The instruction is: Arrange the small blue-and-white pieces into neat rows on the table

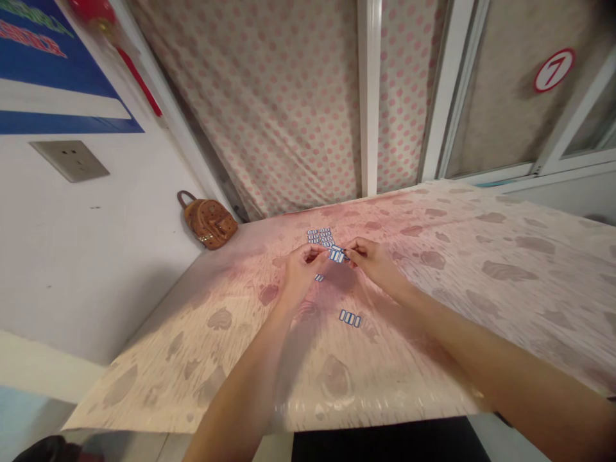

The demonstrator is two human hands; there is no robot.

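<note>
Above the middle of the table, my left hand and my right hand pinch a small blue-and-white sticker piece between them, one at each side. It carries white bars with blue borders; its print is too small to read. Just behind the hands, a sheet of similar blue-and-white stickers lies flat, partly hidden by the fingers. A strip of white bars edged in blue rests nearer to me. One more small piece lies beside my left wrist.
A patterned pink-and-cream cloth covers the table. At the far left corner a small brown backpack-shaped bag leans on the wall. Behind stands a dotted curtain and a white window frame. A wall socket is at left.
</note>
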